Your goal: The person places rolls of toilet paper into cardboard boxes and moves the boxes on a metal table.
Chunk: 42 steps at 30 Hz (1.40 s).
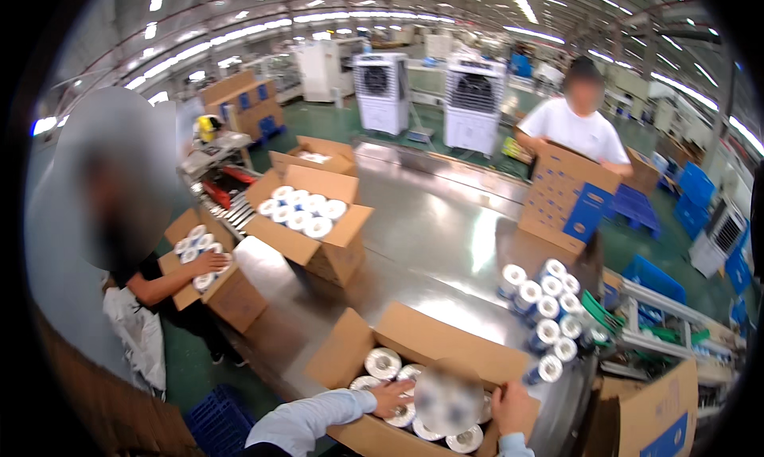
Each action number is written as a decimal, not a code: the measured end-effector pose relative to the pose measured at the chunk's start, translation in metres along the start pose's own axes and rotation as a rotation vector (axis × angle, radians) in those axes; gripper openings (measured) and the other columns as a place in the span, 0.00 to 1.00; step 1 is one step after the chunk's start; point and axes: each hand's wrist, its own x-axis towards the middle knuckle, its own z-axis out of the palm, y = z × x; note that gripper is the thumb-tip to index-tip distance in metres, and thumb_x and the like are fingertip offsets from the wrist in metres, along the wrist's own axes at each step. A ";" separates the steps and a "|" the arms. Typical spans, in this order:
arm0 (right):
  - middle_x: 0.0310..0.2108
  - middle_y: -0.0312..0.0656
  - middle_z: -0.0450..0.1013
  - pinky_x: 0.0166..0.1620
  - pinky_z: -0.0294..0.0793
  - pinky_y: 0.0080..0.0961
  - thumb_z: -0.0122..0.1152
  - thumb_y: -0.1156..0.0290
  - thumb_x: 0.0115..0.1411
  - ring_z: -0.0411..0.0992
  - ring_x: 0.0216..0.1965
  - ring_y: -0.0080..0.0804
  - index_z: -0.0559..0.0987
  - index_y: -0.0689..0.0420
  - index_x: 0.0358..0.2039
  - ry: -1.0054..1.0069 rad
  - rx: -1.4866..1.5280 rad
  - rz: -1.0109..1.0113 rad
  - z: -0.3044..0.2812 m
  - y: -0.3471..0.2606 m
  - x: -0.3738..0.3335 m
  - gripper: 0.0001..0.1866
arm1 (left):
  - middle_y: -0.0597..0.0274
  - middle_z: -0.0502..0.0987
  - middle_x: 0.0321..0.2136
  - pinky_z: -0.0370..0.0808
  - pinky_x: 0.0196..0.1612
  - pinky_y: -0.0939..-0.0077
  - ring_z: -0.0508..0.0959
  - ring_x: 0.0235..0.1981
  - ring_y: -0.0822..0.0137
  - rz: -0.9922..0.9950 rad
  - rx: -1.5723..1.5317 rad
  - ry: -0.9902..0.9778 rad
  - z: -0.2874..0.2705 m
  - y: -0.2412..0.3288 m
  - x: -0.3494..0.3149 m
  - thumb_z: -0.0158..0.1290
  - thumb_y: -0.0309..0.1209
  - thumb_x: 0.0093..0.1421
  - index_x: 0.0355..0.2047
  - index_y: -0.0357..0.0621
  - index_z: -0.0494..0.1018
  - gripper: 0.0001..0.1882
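An open cardboard box [374, 437] of white rolls with blue sides [383, 363] stands at the near edge of the table. My left hand [394, 398] lies over the rolls at its left side, fingers stretched out. At the right side of the same box is my right hand [513, 409], its fingers curled inward; what they grip, if anything, is hidden. Between my hands a blurred patch covers several white and blue shapes that look like rolls. Loose rolls [547, 307] stand grouped on the table to the right of the box.
On the metal table [422, 226], another open box [342, 258] holds rolls. At far left, a co-worker's hand [208, 264] rests on rolls in a box [239, 298]. Far right, another person holds a large carton [557, 194]. An open carton [656, 409] and metal frame [649, 298] flank my right.
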 end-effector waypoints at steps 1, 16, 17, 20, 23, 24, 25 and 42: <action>0.29 0.48 0.74 0.35 0.72 0.45 0.63 0.65 0.52 0.73 0.33 0.49 0.75 0.56 0.29 -0.004 -0.037 0.027 -0.006 0.001 0.002 0.10 | 0.51 0.37 0.71 0.51 0.66 0.40 0.40 0.71 0.48 0.001 -0.039 -0.040 -0.003 0.003 0.012 0.60 0.40 0.53 0.70 0.64 0.45 0.49; 0.24 0.25 0.57 0.21 0.49 0.12 0.46 0.65 0.65 0.51 0.20 0.11 0.67 0.55 0.61 0.898 1.151 0.547 -0.107 -0.007 0.092 0.25 | 0.58 0.35 0.72 0.52 0.63 0.35 0.36 0.72 0.56 -0.094 -0.128 -0.025 -0.001 -0.002 -0.031 0.58 0.33 0.48 0.70 0.66 0.46 0.50; 0.24 0.25 0.59 0.21 0.51 0.11 0.47 0.69 0.63 0.53 0.21 0.11 0.65 0.53 0.63 0.628 1.139 0.418 -0.072 -0.013 0.095 0.26 | 0.58 0.36 0.72 0.53 0.63 0.37 0.37 0.72 0.56 -0.084 -0.121 0.000 -0.001 -0.002 -0.027 0.58 0.32 0.47 0.70 0.65 0.47 0.50; 0.30 0.33 0.70 0.30 0.67 0.18 0.60 0.75 0.57 0.64 0.26 0.19 0.69 0.62 0.51 0.059 0.975 -0.080 0.034 -0.056 0.098 0.21 | 0.57 0.37 0.71 0.56 0.63 0.42 0.39 0.72 0.56 -0.020 -0.128 0.072 0.005 -0.003 -0.009 0.58 0.32 0.45 0.69 0.64 0.50 0.50; 0.25 0.31 0.68 0.31 0.68 0.17 0.63 0.76 0.57 0.63 0.24 0.16 0.48 0.62 0.69 -0.320 1.136 -0.478 -0.015 -0.239 0.086 0.45 | 0.57 0.37 0.71 0.55 0.64 0.43 0.38 0.72 0.56 -0.071 -0.139 0.025 0.002 0.000 -0.002 0.59 0.32 0.46 0.69 0.64 0.50 0.50; 0.24 0.32 0.68 0.30 0.67 0.18 0.62 0.76 0.57 0.63 0.23 0.17 0.50 0.62 0.68 -0.389 1.169 -0.622 -0.037 -0.278 0.083 0.42 | 0.57 0.37 0.71 0.53 0.65 0.43 0.39 0.72 0.55 -0.092 -0.120 0.003 -0.003 0.003 -0.004 0.59 0.32 0.46 0.69 0.64 0.50 0.50; 0.23 0.33 0.68 0.29 0.67 0.18 0.62 0.76 0.58 0.62 0.21 0.19 0.53 0.62 0.67 -0.465 1.220 -0.772 -0.059 -0.317 0.080 0.40 | 0.56 0.39 0.71 0.52 0.66 0.43 0.40 0.72 0.54 -0.105 -0.179 -0.031 -0.004 0.003 -0.017 0.60 0.32 0.45 0.69 0.64 0.50 0.50; 0.32 0.64 0.76 0.39 0.74 0.49 0.50 0.61 0.61 0.75 0.35 0.62 0.81 0.65 0.31 -0.070 -0.173 -0.011 -0.015 -0.068 0.024 0.19 | 0.54 0.39 0.70 0.51 0.65 0.39 0.40 0.71 0.51 -0.073 -0.192 0.096 0.023 -0.018 -0.009 0.60 0.35 0.44 0.68 0.65 0.53 0.49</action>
